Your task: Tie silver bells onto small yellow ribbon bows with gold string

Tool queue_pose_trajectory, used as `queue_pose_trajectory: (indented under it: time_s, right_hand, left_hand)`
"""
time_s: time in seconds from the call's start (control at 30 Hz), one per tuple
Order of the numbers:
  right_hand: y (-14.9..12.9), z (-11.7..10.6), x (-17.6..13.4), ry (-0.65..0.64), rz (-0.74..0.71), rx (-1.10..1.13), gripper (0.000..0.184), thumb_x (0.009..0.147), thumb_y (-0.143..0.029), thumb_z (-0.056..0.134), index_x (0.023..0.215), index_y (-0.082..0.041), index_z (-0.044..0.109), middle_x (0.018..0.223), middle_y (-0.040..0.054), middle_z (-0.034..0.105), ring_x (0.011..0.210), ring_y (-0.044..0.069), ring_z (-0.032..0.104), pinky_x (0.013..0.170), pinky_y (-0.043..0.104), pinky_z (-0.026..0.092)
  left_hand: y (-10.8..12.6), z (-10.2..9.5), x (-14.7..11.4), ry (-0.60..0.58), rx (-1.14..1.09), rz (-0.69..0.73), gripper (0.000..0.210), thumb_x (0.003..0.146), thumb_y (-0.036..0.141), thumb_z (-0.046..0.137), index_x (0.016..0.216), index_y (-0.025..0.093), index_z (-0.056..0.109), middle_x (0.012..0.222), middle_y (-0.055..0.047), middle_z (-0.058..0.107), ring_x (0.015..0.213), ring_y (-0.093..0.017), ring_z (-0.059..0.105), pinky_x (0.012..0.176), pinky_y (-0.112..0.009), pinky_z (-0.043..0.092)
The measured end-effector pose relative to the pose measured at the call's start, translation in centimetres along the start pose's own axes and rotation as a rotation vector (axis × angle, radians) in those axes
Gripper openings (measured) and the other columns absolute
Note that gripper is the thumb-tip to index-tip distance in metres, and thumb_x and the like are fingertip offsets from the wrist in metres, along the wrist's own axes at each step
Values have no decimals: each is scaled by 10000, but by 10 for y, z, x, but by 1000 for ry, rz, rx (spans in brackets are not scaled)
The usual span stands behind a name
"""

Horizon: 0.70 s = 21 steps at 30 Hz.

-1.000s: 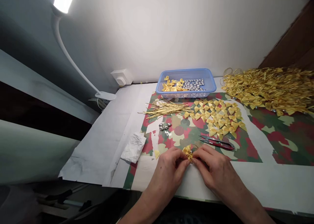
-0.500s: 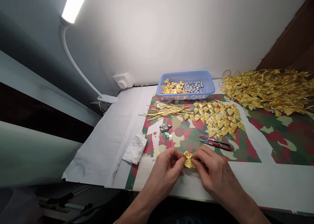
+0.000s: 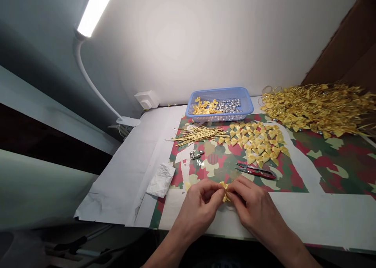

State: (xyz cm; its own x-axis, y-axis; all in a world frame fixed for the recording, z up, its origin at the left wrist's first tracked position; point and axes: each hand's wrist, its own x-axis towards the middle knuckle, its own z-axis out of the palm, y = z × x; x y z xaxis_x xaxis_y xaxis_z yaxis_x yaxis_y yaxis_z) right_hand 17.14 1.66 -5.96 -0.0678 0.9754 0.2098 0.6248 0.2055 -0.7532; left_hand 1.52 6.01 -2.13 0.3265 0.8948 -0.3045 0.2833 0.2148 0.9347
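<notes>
A small yellow ribbon bow (image 3: 225, 198) is held between both hands near the front of the table. My left hand (image 3: 202, 205) pinches it from the left, and my right hand (image 3: 252, 203) grips it from the right. Their fingertips cover most of the bow's middle. Just beyond my right hand lie thread snips (image 3: 257, 171) with red handles. Farther back, several yellow bows (image 3: 261, 142) are spread in rows on the camouflage-patterned sheet (image 3: 217, 174). Left of them is a loose bundle of gold ties (image 3: 199, 134), with a few silver bells (image 3: 196, 155) in front.
A blue basket (image 3: 220, 117) with bows and silver bells stands against the wall. At the right is a big heap of gold bow ties (image 3: 320, 107). A folded white tissue (image 3: 161, 180) lies on the left, near a clip-on lamp (image 3: 94, 80).
The fingertips of both hands have drawn closer together over the bow, hiding more of it. The view has shifted slightly; the other things on the table lie as before.
</notes>
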Motion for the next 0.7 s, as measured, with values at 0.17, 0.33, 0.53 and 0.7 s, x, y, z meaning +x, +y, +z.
queue_pose_trajectory:
  time_s: [0.17,0.33,0.53,0.7]
  right_hand:
    - [2,0,0,14,-8,-11,205,939,-138,477,763,-204,560,764,6,567,650,161,558,585,264,373]
    - [0,0,0,45,-57,6,197,932,-106,463,810,-212,576,806,9,583,671,155,562,595,251,386]
    - [-5,0,1,108,-187,-32,232,898,-36,409,815,-202,548,831,29,575,710,167,525,646,263,375]
    - [-7,0,-2,157,-263,-100,260,856,21,390,830,-199,525,824,39,569,764,185,519,684,267,383]
  left_hand:
    - [-9,2,8,54,-25,-30,222,720,241,792,658,145,602,582,23,591,557,-113,532,510,-205,380]
    - [-7,-2,7,1,-178,-85,411,698,236,834,1054,162,643,880,-37,740,700,-150,688,685,-253,530]
    - [-2,-8,4,4,-277,-112,462,674,259,873,1082,149,684,842,-36,756,762,-170,714,730,-259,555]
    - [-1,-7,0,52,-289,-97,411,658,220,877,1027,148,713,735,-2,733,702,-143,698,687,-233,558]
